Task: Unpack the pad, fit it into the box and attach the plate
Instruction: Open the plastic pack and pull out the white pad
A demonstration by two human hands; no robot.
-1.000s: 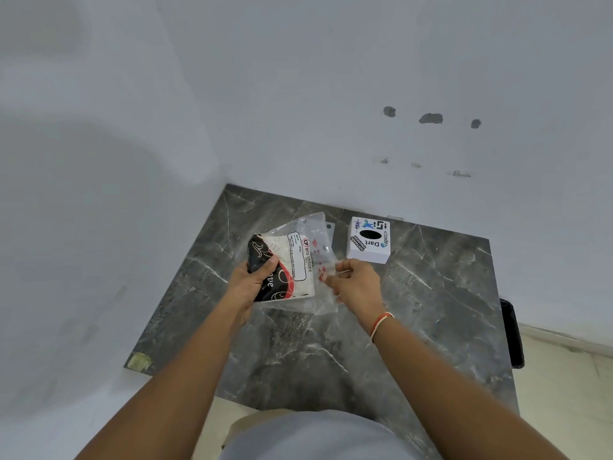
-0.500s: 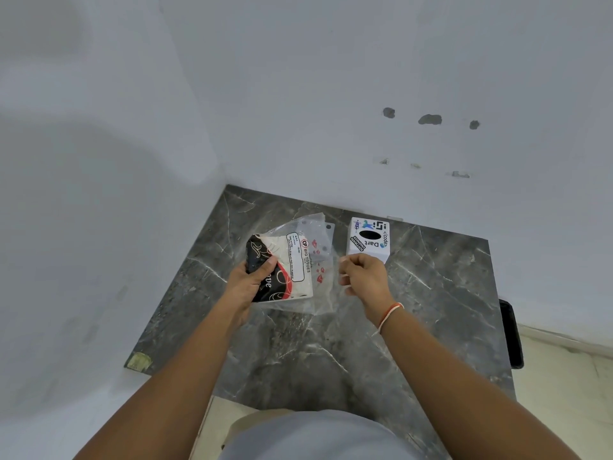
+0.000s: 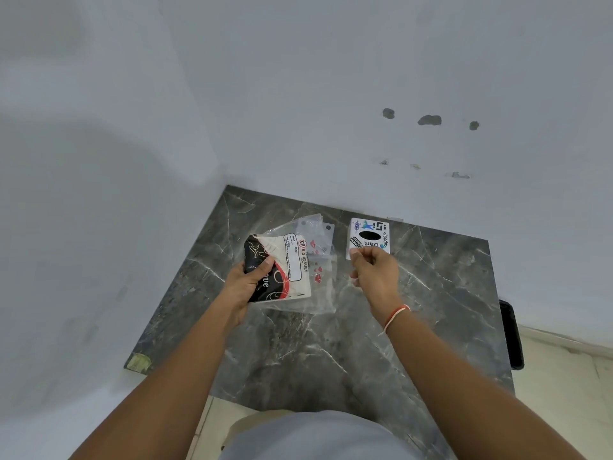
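Observation:
My left hand (image 3: 247, 283) grips a tissue pad (image 3: 293, 272), black, red and cream, still inside its clear plastic wrapper (image 3: 323, 295), just above the dark marble table (image 3: 331, 353). A clear plate (image 3: 326, 229) with small dark holes lies behind the wrapper's far end. To the right stands a white box (image 3: 370, 235) with stickers and a black oval opening on top. My right hand (image 3: 376, 272) is at the box's near edge with its fingers pinched together, apart from the wrapper. I see nothing clear between those fingers.
White walls close in the table on the left and at the back. A black object (image 3: 512, 333) hangs off the table's right edge. A patch of tape (image 3: 139, 362) marks the near left corner. My lap is below the front edge.
My right hand has let go of the wrapper and moved right, up to the white box. My left hand keeps the pad in nearly the same place.

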